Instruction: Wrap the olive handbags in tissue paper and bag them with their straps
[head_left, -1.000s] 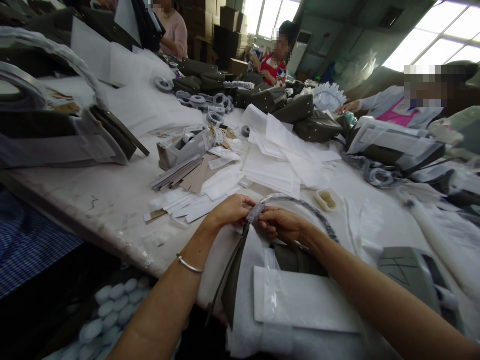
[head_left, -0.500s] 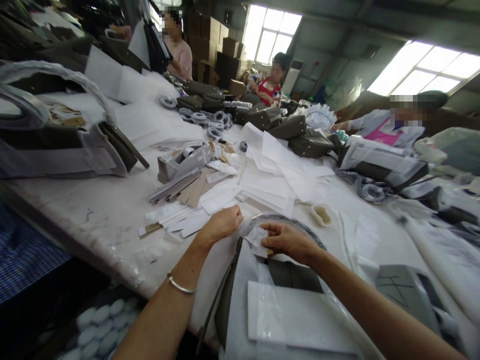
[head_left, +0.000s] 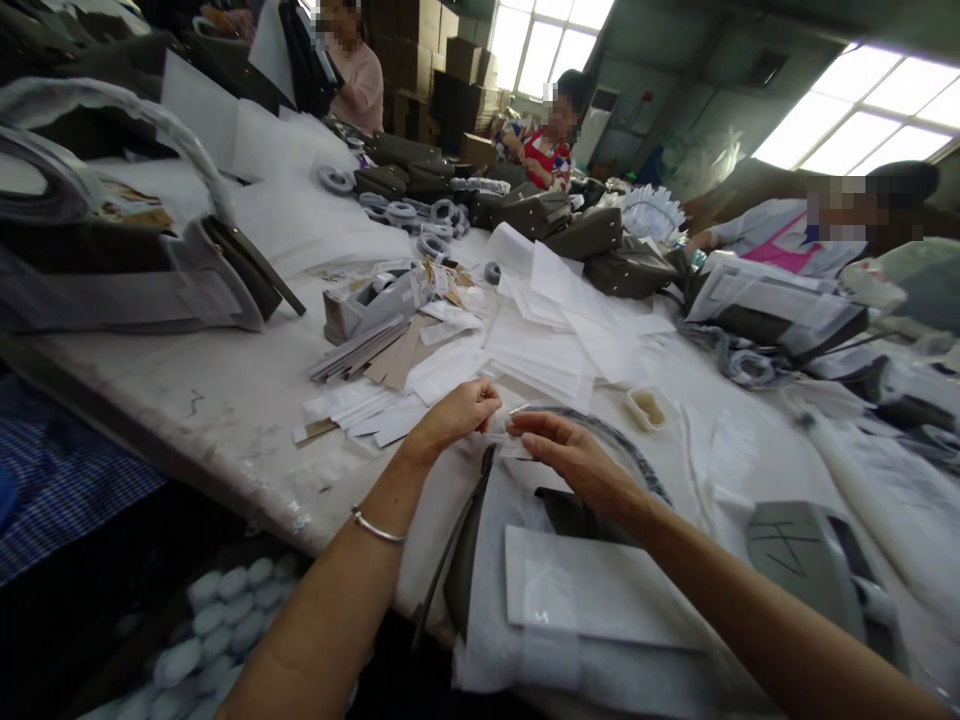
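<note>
A dark olive handbag lies in front of me, partly covered in white wrapping, with a white card under clear tape on its side. Its plastic-wrapped handle arches on the far side. At the handle's left end is a crumpled piece of white wrapping paper. My left hand is closed in a pinch at the paper's left edge. From the right, my right hand has its fingertips on the same paper, thumb close to the fingers. The hands partly hide the handle's end.
Card strips and white sheets lie beyond my hands. A small tub stands to the right, near a grey marked piece. Another wrapped handbag stands at left. Several people work across the table.
My left hand has moved right to the white paper beside the handle. My right hand has shifted slightly up, its fingers straighter. The view has tilted a little.
</note>
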